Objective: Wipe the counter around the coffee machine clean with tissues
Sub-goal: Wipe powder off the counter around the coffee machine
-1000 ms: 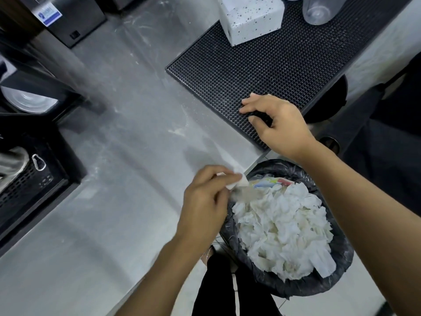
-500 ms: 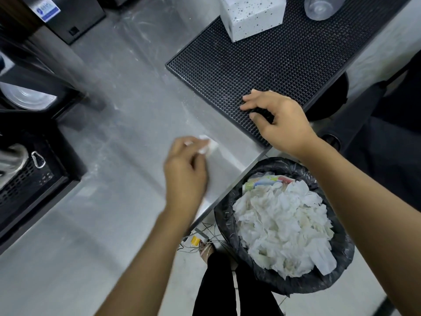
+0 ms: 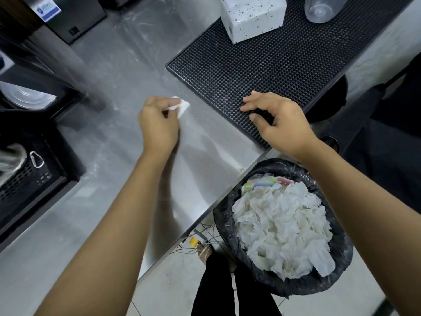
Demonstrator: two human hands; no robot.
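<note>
Left hand (image 3: 157,124) is clenched on a small white tissue (image 3: 181,105), pressing it to the steel counter (image 3: 109,92) just left of the black rubber mat (image 3: 262,58). Right hand (image 3: 278,120) grasps nothing, fingers curled, fingertips resting on the mat's near corner, well right of the tissue.

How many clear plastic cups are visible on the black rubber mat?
1 for certain: a clear plastic cup at the top edge, on the black rubber mat, right of the speckled tissue box. A second may be cut off beside it.
</note>
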